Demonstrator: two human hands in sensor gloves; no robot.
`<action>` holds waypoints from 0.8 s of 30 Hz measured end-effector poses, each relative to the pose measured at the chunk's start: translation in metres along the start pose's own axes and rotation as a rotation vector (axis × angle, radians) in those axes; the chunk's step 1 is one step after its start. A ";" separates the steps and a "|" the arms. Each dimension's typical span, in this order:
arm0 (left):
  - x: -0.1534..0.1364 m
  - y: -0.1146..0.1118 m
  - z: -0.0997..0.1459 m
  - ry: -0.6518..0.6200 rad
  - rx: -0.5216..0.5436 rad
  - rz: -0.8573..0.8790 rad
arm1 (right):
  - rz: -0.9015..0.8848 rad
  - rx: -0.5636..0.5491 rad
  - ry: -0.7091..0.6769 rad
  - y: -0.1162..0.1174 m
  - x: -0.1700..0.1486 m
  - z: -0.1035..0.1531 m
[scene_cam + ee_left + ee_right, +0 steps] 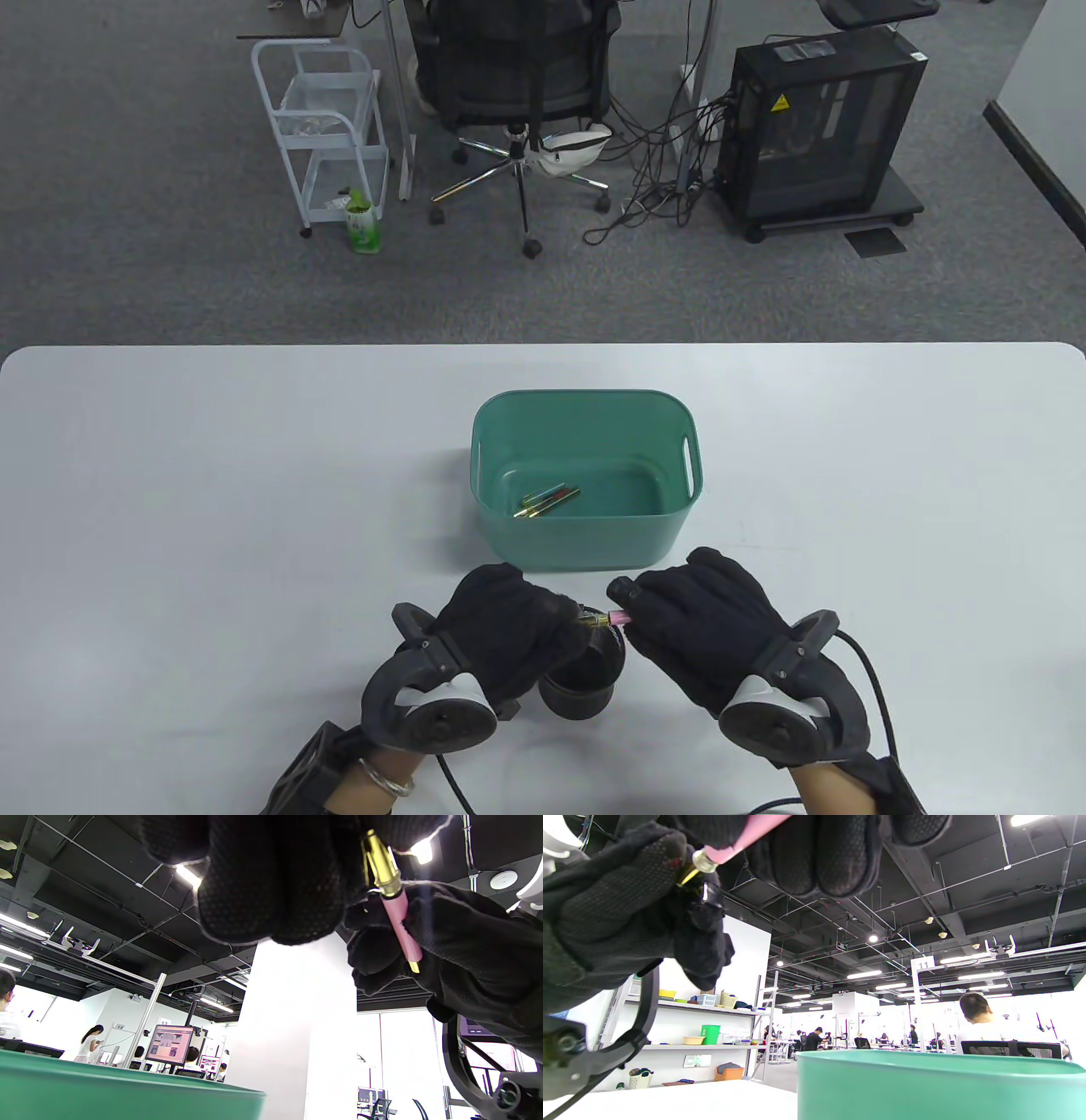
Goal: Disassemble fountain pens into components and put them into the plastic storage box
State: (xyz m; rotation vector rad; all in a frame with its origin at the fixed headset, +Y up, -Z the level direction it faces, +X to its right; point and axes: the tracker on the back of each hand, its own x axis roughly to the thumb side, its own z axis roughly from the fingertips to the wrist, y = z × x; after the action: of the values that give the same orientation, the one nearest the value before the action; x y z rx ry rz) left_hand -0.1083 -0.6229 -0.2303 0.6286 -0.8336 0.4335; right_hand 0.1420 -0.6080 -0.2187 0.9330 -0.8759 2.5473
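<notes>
Near the front edge of the table (170,475), just in front of the green plastic storage box (585,543), both hands meet on one pink fountain pen (620,618). The right hand (704,624) has its fingers curled around the pink barrel, and the left hand (501,628) pinches the gold end of the pen, so each hand is clamped on its own part. In the left wrist view the gold metal section (382,866) sits at the top of the pink barrel (403,929), and the joint between them is visible. A black round container (581,679) stands on the table just below the hands. Inside the box, by its left wall, some thin gold and red pen parts (547,503) already lie on the bottom. The step in hand seems to be separating the gold section from the barrel. To do it well, I think the right hand should keep the barrel fixed while the left hand turns or pulls straight along the pen axis, without bending. It is better to work close above the table, so a small part that slips does not roll far.
</notes>
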 end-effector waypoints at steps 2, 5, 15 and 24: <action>-0.001 0.001 0.000 0.001 0.003 0.007 | 0.003 -0.004 0.004 -0.001 -0.001 0.000; -0.003 0.003 0.000 0.006 0.004 0.021 | 0.004 -0.012 0.008 -0.003 -0.003 0.000; -0.011 0.014 0.000 0.020 0.021 0.029 | 0.021 -0.041 0.036 -0.010 -0.010 0.002; -0.015 0.021 0.001 0.044 0.052 0.064 | 0.031 -0.088 0.089 -0.022 -0.024 0.005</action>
State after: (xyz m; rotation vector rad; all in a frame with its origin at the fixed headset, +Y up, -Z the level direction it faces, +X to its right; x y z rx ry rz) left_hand -0.1301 -0.6096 -0.2349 0.6393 -0.8044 0.5264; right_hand 0.1721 -0.5959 -0.2220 0.7793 -0.9744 2.5319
